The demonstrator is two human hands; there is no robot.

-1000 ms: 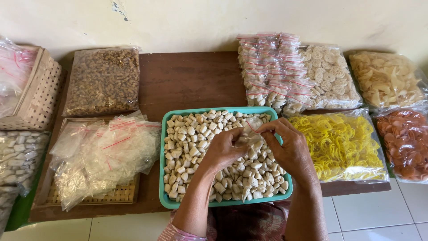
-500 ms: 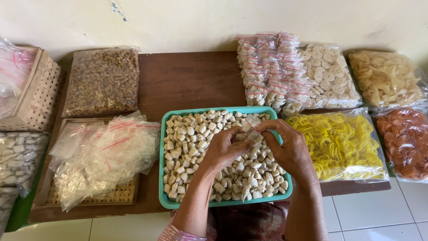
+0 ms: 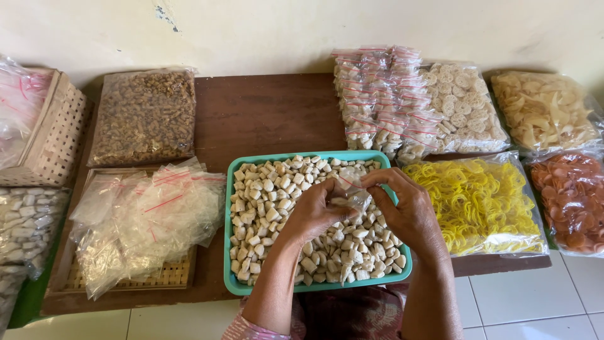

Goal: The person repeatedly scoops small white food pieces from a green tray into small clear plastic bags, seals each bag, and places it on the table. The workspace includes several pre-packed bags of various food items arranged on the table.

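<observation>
Fingers [image 3: 347, 192] of both hands, left [image 3: 314, 211] and right [image 3: 409, 211], pinching a small clear bag [image 3: 353, 189] over the green tray [image 3: 231, 252] of pale snack pieces [image 3: 270, 195].

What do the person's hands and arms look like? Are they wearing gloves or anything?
No gloves. Both the left hand and the right hand are bare, with no rings or bracelets that I can see. The forearms are bare too. Only near the left elbow does a bit of pink patterned sleeve peek in at the bottom edge.
</observation>
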